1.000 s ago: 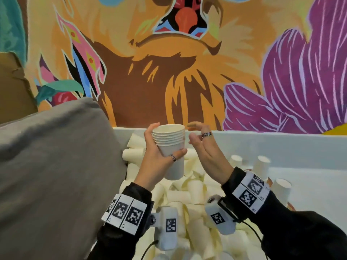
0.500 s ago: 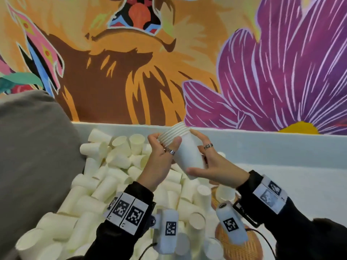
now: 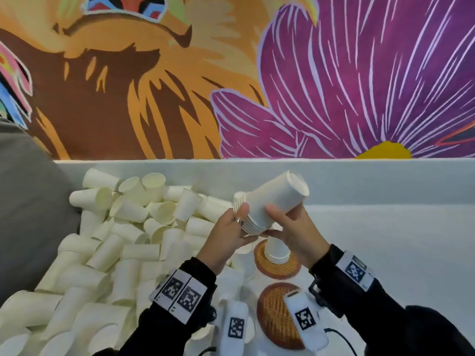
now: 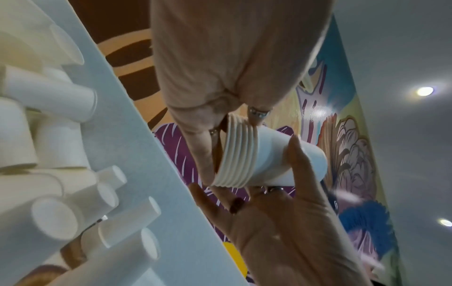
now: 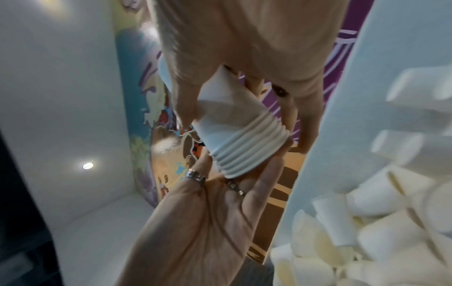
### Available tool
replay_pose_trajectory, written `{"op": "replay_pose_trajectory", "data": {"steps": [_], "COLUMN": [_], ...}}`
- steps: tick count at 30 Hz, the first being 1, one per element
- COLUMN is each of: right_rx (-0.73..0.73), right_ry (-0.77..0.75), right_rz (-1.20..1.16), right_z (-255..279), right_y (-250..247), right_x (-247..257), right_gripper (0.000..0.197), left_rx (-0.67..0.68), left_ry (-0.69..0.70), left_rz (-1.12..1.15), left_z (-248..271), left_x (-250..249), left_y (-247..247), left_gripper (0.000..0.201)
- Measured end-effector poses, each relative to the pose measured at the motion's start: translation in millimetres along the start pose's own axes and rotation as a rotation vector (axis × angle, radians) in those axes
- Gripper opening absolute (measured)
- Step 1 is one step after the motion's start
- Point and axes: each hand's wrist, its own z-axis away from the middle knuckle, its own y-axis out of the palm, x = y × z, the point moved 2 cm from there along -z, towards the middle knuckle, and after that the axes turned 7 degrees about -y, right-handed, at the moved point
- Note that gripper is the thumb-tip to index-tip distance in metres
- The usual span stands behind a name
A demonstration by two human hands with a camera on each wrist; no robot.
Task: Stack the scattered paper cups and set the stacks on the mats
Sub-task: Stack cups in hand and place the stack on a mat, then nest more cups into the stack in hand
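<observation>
A stack of several nested white paper cups [image 3: 276,201] is held in the air, tilted with its base up and to the right. My left hand [image 3: 237,227] grips the rim end, thumb over the rims [image 4: 240,152]. My right hand [image 3: 282,222] grips the stack's body, thumb in front and fingers behind [image 5: 232,123]. Right below, an upside-down cup stack [image 3: 276,250] stands on a round woven mat [image 3: 280,269]. A second woven mat [image 3: 272,314] lies nearer me with nothing on it, partly hidden by the wrist camera.
A big heap of loose white cups [image 3: 123,242] fills the left of the white table [image 3: 398,253]. A grey cushion [image 3: 28,206] borders the heap at the left. A low white wall [image 3: 372,181] runs along the back under a painted mural.
The stack has tipped from upright to base-up and travelled right to above the mats. My right hand, apart from it a second ago, now grips its body.
</observation>
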Motion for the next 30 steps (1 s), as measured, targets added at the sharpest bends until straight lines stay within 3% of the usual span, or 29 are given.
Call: {"op": "replay_pose_trajectory", "data": {"steps": [2, 6, 8, 11, 14, 17, 23, 30], "right_rx": [-0.026, -0.072, -0.043, 0.042, 0.152, 0.246, 0.456, 0.553], "right_ry": [0.062, 0.105, 0.148, 0.26, 0.396, 0.492, 0.542, 0.538], "right_rz": [-0.061, -0.046, 0.03, 0.192, 0.312, 0.415, 0.587, 0.61], "right_z": [3, 7, 11, 24, 40, 53, 60, 61], "right_y": [-11, -39, -51, -69, -85, -97, -91, -85], "right_x": [-14, -30, -39, -58, -82, -105, -120, -109], "right_gripper": [0.076, 0.077, 0.073, 0.075, 0.076, 0.092, 0.076, 0.063], "left_rx": [0.044, 0.182, 0.218, 0.3, 0.521, 0.671, 0.662, 0.642], "left_ry": [-0.052, -0.067, -0.075, -0.115, -0.203, -0.264, -0.253, -0.266], "left_rz": [-0.019, -0.389, -0.519, -0.648, -0.761, -0.85, -1.057, -1.111], "left_z": [0, -3, -4, 0, 8, 14, 14, 13], "left_x": [6, 27, 41, 59, 69, 75, 80, 81], "left_y": [6, 7, 4, 1, 2, 3, 3, 3], "left_gripper": [0.024, 0.006, 0.006, 0.02, 0.04, 0.05, 0.06, 0.059]}}
